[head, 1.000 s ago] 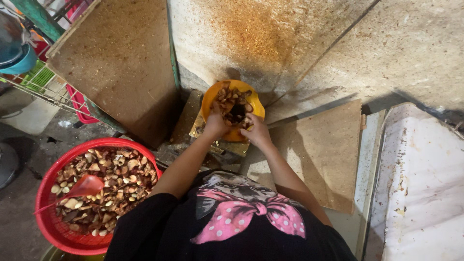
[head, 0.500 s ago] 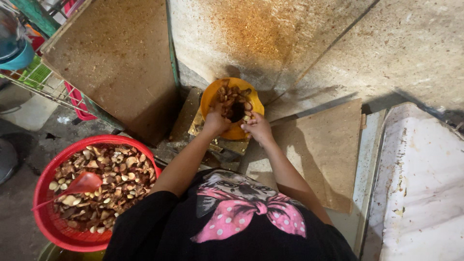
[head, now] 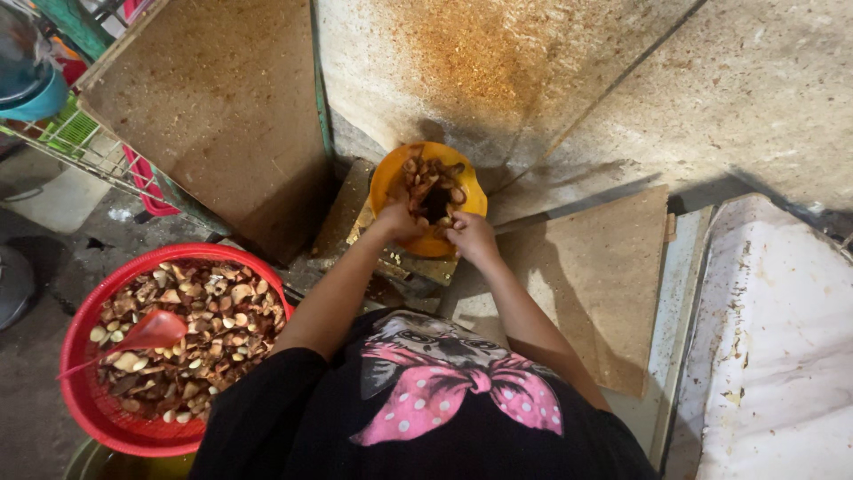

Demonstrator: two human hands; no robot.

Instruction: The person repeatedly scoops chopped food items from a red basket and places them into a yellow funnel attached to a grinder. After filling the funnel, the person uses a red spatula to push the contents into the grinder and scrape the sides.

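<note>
Fingers (head: 418, 209) curled in orange bowl (head: 471, 200) of brown pieces, stained boards, gritty floor (head: 35, 400)

Both hands reach into an orange bowl (head: 391, 178) of brown pieces (head: 431, 182) — the left hand (head: 397, 220) at its near-left rim, the right hand (head: 471, 238) at its near-right — while a red basket (head: 84, 391) of similar pieces sits left.
</note>
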